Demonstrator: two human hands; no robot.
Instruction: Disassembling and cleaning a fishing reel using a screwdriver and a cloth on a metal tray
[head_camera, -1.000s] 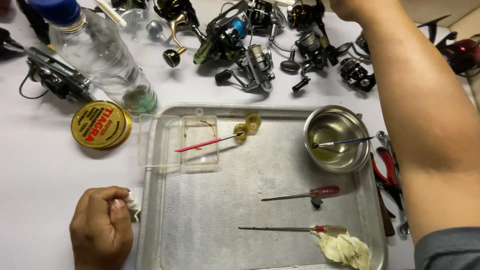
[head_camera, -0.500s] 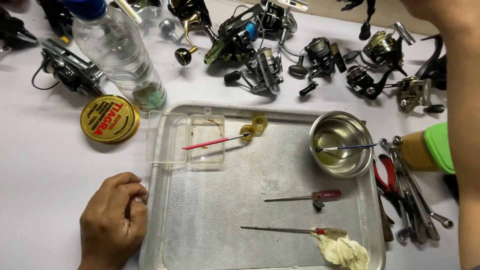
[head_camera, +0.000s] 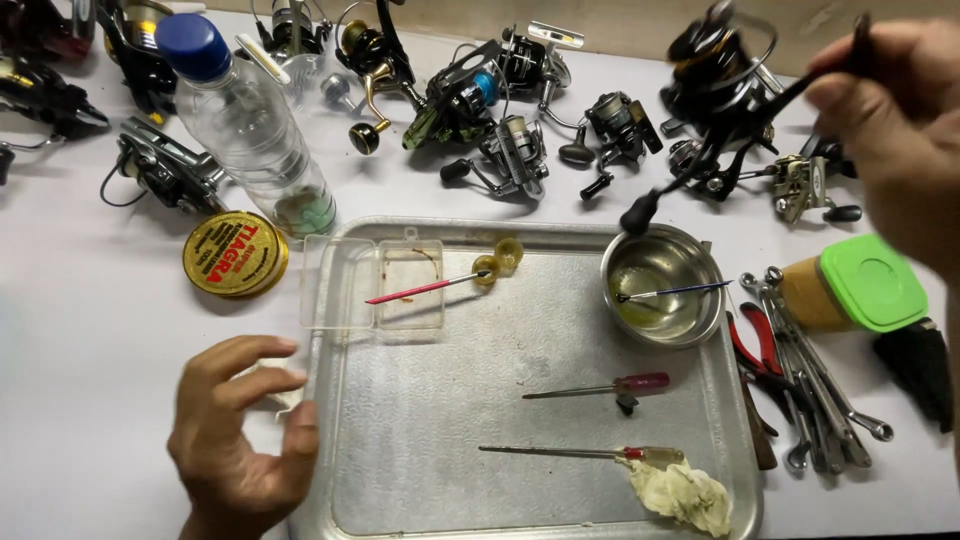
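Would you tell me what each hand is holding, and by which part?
The right hand grips a fishing reel by its dark handle arm. The left hand is open, holding nothing.

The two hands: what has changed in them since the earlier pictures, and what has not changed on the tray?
The right hand, earlier reaching away past the picture's top edge, has come back holding a black fishing reel by its handle, above the steel bowl. The left hand, earlier closed on a white scrap, is now open at the tray's left edge. Both screwdrivers, the brush and the rag stayed put.
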